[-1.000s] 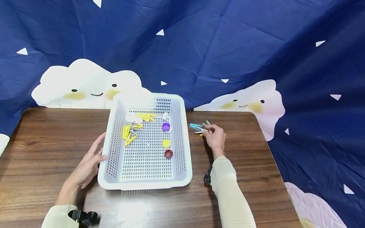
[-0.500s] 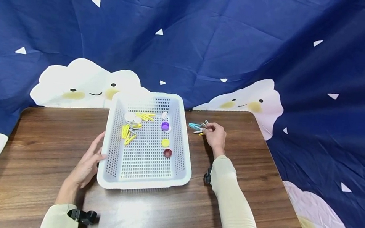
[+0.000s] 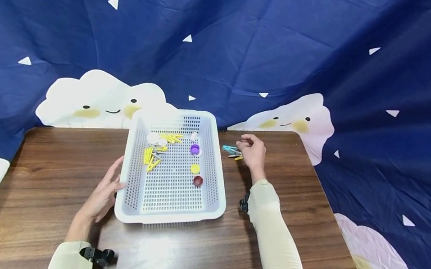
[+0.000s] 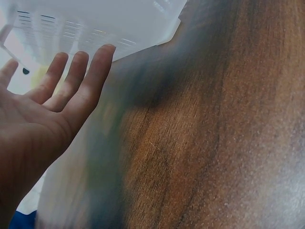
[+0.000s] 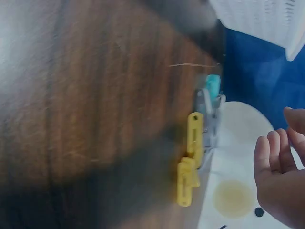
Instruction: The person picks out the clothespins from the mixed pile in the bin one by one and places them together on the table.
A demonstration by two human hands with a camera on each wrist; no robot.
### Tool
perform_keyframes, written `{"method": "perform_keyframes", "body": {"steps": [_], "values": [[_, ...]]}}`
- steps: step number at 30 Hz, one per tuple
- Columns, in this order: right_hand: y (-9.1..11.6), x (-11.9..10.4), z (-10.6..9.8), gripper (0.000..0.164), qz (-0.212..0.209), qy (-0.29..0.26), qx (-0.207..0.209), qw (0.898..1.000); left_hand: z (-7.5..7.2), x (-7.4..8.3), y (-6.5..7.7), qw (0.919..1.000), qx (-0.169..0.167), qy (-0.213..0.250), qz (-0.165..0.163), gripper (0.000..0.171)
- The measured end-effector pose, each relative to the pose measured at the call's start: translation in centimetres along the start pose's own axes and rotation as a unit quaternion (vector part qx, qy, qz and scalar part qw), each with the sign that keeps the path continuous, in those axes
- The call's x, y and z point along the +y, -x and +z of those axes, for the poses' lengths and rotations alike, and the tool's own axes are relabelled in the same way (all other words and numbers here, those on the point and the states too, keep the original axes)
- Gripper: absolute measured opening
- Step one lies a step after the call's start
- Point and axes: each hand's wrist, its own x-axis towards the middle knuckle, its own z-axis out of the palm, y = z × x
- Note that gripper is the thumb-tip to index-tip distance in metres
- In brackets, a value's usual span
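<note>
A white perforated plastic basket (image 3: 169,217) stands on the wooden table with clothespins and bottle caps inside. My left hand (image 3: 101,194) rests against its left side, thumb at the rim. In the left wrist view, the fingers (image 4: 71,90) extend toward the basket wall. Right of the basket, my right hand (image 3: 253,154) hovers over a small group of clothespins (image 3: 230,148), hiding part of it. Its fingers (image 5: 275,150) are loosely bent in the right wrist view, and nothing shows between them. Yellow clothespins (image 5: 194,138), grey clothespins (image 5: 208,114) and a teal clothespin (image 5: 213,85) lie below.
Inside the basket, yellow clothespins (image 3: 148,156) and white caps (image 3: 153,138) lie on the left, a purple cap (image 3: 195,149), a yellow cap (image 3: 195,168) and a dark red cap (image 3: 198,181) on the right. A blue cloud-print cloth (image 3: 220,39) hangs behind the table (image 3: 59,168).
My right hand has lifted slightly up from the clothespins, and the pale green one beside its fingertips no longer shows. The left hand and basket have stayed in place.
</note>
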Motion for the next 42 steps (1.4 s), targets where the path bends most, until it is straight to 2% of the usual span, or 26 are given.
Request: {"method": "perform_keyframes", "body": {"steps": [8,16,26,32,42], "values": [[-0.2,-2.2,0.0,0.028,-0.030,-0.014,0.000,0.999,0.0,-0.1,0.1,1.0000,0.003,0.001,-0.001,0.074],[-0.2,-4.4,0.0,0.031,-0.066,-0.029,-0.019,0.997,0.0,-0.1,0.1,1.0000,-0.001,0.005,-0.001,0.074],[-0.2,-7.8,0.0,0.034,-0.094,-0.074,-0.032,0.992,0.0,-0.1,0.1,1.0000,-0.005,0.005,0.005,0.075],[-0.2,-9.8,0.6,0.032,-0.107,-0.121,-0.038,0.986,-0.1,0.1,0.1,0.9998,-0.014,0.011,0.009,0.075],[0.2,-12.4,3.0,0.032,-0.110,-0.150,-0.062,0.981,0.0,0.1,-0.1,1.0000,-0.008,0.003,0.001,0.074]]}}
